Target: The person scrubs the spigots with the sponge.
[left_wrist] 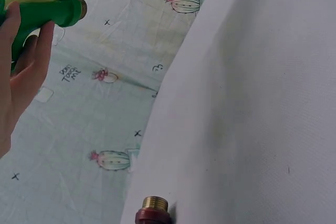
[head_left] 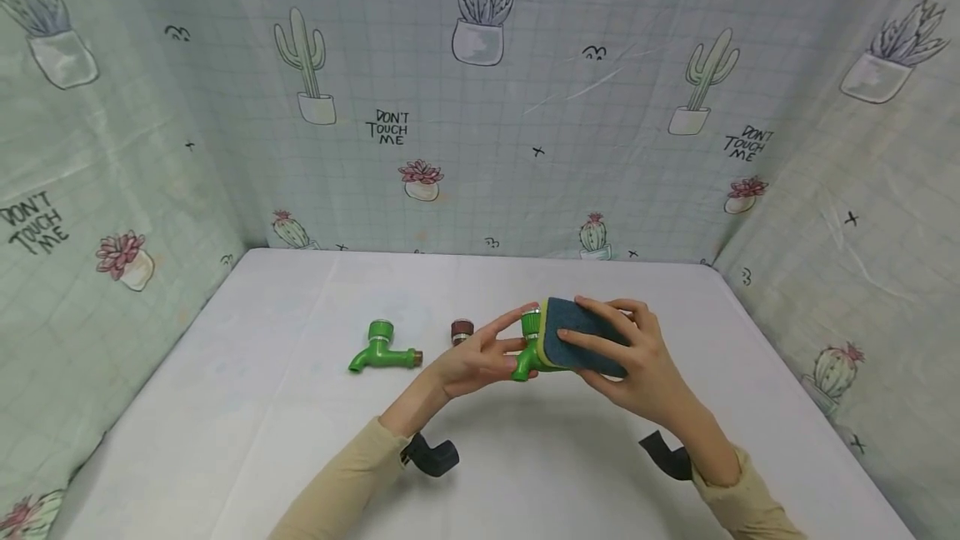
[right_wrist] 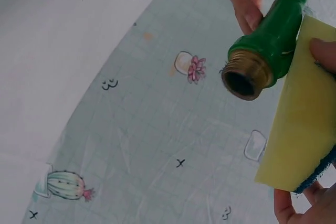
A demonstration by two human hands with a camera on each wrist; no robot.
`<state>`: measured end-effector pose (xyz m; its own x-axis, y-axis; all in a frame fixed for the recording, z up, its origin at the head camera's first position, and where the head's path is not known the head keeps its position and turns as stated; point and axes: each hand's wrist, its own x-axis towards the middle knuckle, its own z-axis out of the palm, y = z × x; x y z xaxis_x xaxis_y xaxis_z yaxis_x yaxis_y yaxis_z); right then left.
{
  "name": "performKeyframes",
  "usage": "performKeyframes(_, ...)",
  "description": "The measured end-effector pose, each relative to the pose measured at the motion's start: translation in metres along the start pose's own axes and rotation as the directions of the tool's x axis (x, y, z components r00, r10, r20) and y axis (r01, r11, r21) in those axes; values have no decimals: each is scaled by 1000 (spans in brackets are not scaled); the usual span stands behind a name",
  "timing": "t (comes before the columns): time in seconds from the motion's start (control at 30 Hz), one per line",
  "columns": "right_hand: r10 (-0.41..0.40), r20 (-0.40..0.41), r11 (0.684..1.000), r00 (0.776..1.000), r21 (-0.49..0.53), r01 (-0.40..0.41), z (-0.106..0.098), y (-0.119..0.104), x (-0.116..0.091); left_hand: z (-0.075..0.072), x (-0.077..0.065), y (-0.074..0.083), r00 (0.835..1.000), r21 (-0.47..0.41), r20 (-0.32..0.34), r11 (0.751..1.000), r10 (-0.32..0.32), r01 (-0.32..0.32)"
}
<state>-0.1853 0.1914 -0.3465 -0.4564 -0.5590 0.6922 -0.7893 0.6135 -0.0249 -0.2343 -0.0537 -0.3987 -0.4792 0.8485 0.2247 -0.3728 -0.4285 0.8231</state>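
My left hand (head_left: 480, 362) pinches a green tap (head_left: 531, 348) with a threaded brass end, raised above the table. In the right wrist view that brass end of the tap (right_wrist: 278, 40) points toward the camera. My right hand (head_left: 637, 352) grips a sponge (head_left: 585, 336), dark blue on one face and yellow on the other. Its yellow side, plain in the right wrist view on the sponge (right_wrist: 299, 114), lies against or very close to the tap's body. The sponge hides part of the tap in the head view.
Another green tap (head_left: 382, 348) lies on the white table (head_left: 300, 440), left of my hands. Behind my left hand is a dark red tap (head_left: 462, 330), partly hidden. Patterned cloth (head_left: 525, 107) stands around the back and sides.
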Motion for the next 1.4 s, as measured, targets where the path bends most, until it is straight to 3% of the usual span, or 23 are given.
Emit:
performKeyframes(0.27,-13,-27,1000,1000,19,14,2,-3,1,2,1,3,996,134,-90,990,-29,41)
performKeyframes(0.47,-25,-37,1000,999,0,25,7,-4,0,10,1,10,983,277,-182,960,8,44)
performKeyframes(0.63,-37,-34,999,999,-3,37,12,-9,-1,12,0,13,974,346,-221,938,52,28)
performKeyframes(0.73,-41,-16,999,999,-1,41,15,-11,-3,10,0,14,975,325,-216,945,57,17)
performKeyframes(0.87,-33,18,999,999,-7,33,16,-13,-6,10,1,15,968,198,-249,980,28,23)
performKeyframes(0.97,-37,60,999,998,-18,38,16,-13,-9,11,3,16,944,160,-329,986,4,52)
performKeyframes(1.07,-66,76,998,995,-11,67,17,-14,-12,12,6,16,918,181,-397,979,-15,94)
performKeyframes(1.13,-94,69,996,993,0,95,19,-15,-15,12,6,16,910,189,-414,976,-18,105)
performKeyframes(1.27,-124,55,992,991,19,123,22,-16,-19,12,5,16,907,183,-420,978,-11,97)
performKeyframes(1.4,-103,37,995,994,20,103,23,-15,-20,11,4,16,912,144,-409,985,-32,99)
